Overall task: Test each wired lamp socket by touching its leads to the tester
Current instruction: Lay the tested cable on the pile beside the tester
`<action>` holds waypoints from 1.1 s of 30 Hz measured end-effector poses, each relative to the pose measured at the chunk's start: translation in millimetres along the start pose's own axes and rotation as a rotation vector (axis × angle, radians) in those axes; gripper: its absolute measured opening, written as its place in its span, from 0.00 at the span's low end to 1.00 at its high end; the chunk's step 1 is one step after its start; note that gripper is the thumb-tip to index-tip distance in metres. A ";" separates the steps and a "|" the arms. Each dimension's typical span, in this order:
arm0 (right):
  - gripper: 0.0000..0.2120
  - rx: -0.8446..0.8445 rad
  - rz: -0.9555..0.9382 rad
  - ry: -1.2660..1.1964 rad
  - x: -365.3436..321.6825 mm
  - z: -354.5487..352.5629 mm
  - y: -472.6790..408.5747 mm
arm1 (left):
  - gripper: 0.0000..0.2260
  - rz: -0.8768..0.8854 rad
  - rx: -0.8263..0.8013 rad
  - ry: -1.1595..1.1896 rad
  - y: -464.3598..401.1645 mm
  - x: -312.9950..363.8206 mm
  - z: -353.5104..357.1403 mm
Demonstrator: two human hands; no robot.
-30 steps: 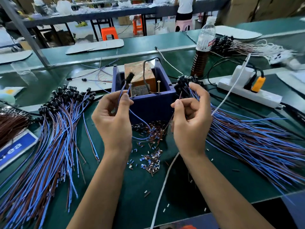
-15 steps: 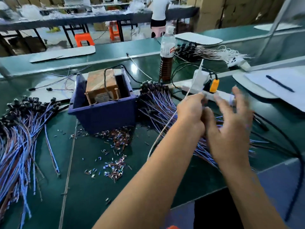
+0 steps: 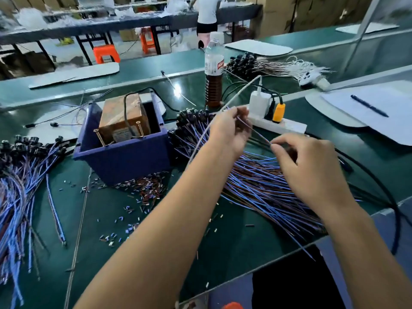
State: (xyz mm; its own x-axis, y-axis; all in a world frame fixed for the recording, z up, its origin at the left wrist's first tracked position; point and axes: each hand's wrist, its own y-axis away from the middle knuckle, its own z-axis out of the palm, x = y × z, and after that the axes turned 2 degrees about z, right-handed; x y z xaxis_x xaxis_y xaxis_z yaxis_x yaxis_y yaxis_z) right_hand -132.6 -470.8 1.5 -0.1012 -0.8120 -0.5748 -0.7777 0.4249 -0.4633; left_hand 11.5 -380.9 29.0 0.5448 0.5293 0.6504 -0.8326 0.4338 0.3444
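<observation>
The tester, a brown transformer with two upright brass screws, sits in a dark blue bin left of centre. Right of the bin lies a pile of wired sockets with blue and brown leads, their black heads next to the bin. My left hand is over that pile and holds one socket's wire at its upper end. My right hand pinches the same wire's lower end between thumb and forefinger. A second pile of wired sockets lies at the far left.
A white power strip with a white charger and an orange plug lies behind my hands. A bottle stands behind the pile. Paper with a pen lies at right. Cut wire bits are scattered in front of the bin. A white cable crosses the pile.
Both hands left the tester bin and moved right to the right-hand pile. They now hold one wire stretched between them, where a second ago the left held leads at the tester.
</observation>
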 end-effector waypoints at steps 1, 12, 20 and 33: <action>0.04 -0.007 -0.009 0.005 0.4 -0.6 -2.5 | 0.14 0.073 0.019 -0.099 1.2 7.2 -5.0; 0.12 -0.272 0.038 0.276 -5.5 8.1 -4.0 | 0.19 0.752 0.455 -1.563 -0.6 34.0 -76.1; 0.05 -0.064 -0.049 -0.044 -29.5 25.6 4.6 | 0.18 0.388 0.038 -1.295 44.7 38.7 -95.1; 0.07 -0.597 -0.368 -0.338 -206.9 148.2 61.9 | 0.15 0.622 0.769 -1.291 131.8 160.2 -276.6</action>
State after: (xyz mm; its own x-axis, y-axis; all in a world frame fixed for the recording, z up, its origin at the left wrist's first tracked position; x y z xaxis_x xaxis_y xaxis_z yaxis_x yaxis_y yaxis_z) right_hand -67.9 -217.2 -8.3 0.3485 -0.6520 -0.6734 -0.9366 -0.2140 -0.2775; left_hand 16.7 -37.3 -8.7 0.0121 -0.6278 0.7783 -0.9468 -0.2575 -0.1930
